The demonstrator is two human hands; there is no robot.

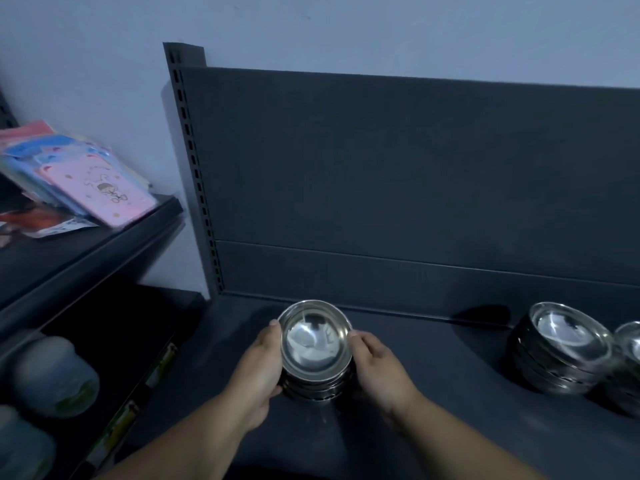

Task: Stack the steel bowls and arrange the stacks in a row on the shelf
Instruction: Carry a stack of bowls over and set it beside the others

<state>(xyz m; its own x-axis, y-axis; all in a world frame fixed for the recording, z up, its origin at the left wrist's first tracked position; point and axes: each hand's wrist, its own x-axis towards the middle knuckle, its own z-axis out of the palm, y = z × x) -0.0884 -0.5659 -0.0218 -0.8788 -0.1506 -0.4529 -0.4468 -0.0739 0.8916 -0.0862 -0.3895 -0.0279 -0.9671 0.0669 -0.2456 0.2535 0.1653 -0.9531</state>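
A stack of steel bowls [315, 344] sits on the dark shelf [433, 368], left of its middle. My left hand [258, 372] clasps the stack's left side and my right hand [379, 370] clasps its right side. At the right end of the shelf stands a second stack of steel bowls [561, 348]. Touching it on its right is a third stack [628, 362], cut off by the frame edge.
The shelf's dark back panel [398, 188] rises behind the bowls. A neighbouring shelf at the left holds pink and blue packaged items [86, 181]. Below it are pale jars [55, 375] and a strip of printed packaging [138, 403].
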